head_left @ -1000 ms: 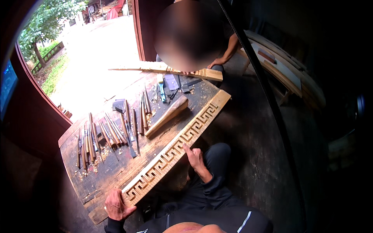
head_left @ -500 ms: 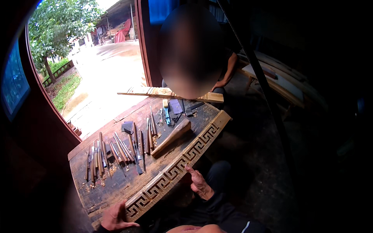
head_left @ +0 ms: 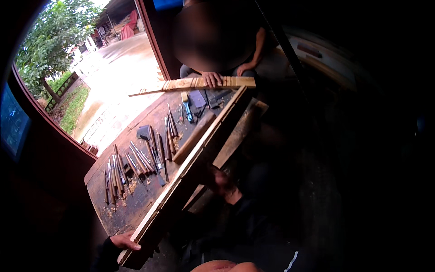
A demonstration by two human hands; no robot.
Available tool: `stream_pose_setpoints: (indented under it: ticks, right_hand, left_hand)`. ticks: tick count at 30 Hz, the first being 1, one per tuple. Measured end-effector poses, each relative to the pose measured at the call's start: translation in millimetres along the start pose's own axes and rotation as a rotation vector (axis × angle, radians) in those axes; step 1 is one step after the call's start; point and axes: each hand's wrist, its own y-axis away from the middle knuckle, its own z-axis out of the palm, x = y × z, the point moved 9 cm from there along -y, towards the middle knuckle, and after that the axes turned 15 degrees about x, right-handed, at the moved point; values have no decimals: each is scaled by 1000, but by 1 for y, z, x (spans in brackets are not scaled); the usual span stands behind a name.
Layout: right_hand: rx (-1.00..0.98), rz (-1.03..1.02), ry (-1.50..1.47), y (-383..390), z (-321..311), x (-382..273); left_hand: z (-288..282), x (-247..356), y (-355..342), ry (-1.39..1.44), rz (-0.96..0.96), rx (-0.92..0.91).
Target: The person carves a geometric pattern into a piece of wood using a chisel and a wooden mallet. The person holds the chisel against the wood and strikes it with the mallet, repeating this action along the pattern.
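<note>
A long wooden board [head_left: 183,170] slants across the near side of the workbench, tilted up on its edge. Its pale narrow edge faces me, while the broad side lies in dark shadow. My left hand [head_left: 124,240] grips the near end, thumb over the edge. Midway along, at the shadowed lower side, my right hand [head_left: 223,182] is closed on the board; its fingers are blurred and partly lost in the dark. Just beyond the board lies a rounded wooden mallet [head_left: 195,138], partly covered by it. Several wood-handled carving chisels [head_left: 117,174] lie in rows on the bench.
The dark workbench [head_left: 149,213] carries wood chips, a blue-handled brush [head_left: 187,109] and dark sandpaper pieces [head_left: 198,99]. Across it, another person's hand [head_left: 212,79] rests on a carved pale wooden piece [head_left: 181,85]. A doorway opens at left onto a bright yard [head_left: 118,86].
The board has been tipped up on its edge, so its carved key-pattern face no longer shows. Both my hands moved with it. The other person's hand now lies on the far piece.
</note>
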Motion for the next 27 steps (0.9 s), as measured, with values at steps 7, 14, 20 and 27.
stream_pose_setpoints:
  ticks: [7,14,20,27]
  right_hand:
    - [79,-91,115,-7,-15,-13]
    - [864,17,367,34,-63,-17]
    - [941,-192,463,70,-52,-93]
    - [878,-353,857,31,-25,-115]
  left_hand:
    - [61,81,26,-52,182,40]
    - [114,142,72,-1096,877,658]
    - [142,140,79,-1247,1028,1034]
    - [148,134,85,-1268,1154,1200]
